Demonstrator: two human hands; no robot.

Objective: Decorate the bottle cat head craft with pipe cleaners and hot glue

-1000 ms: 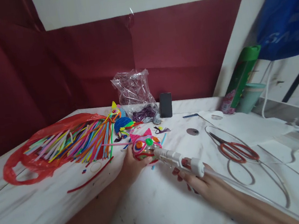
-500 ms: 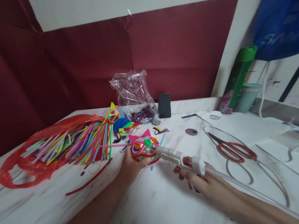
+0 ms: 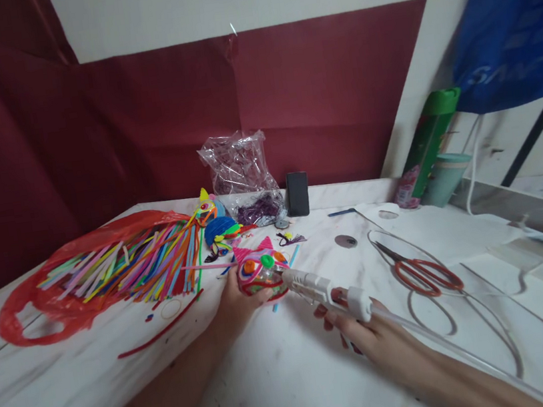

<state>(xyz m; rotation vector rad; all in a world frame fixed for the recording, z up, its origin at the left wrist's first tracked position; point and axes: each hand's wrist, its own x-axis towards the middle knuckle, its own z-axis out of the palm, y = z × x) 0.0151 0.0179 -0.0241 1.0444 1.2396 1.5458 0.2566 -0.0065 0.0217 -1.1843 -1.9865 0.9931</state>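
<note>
My left hand (image 3: 232,303) is closed around a small colourful craft figure (image 3: 261,271) wrapped in pink and red pipe cleaners, with orange and green pom-poms on top. My right hand (image 3: 371,334) grips a white glue gun (image 3: 321,287); its nozzle points left and touches the figure's right side. A clear glue stick runs back from the gun over my right wrist. Both hands rest low over the white marble table (image 3: 287,390).
A red plastic bag (image 3: 61,287) of coloured pipe cleaners lies at the left. Behind the figure are other finished craft figures (image 3: 219,228), a clear bag (image 3: 243,167) and a black phone (image 3: 297,194). Red-handled scissors (image 3: 420,273) and a white cord lie at the right.
The view has shifted slightly. My hands, the figure and the glue gun keep almost the same pose, with the nozzle still at the figure.
</note>
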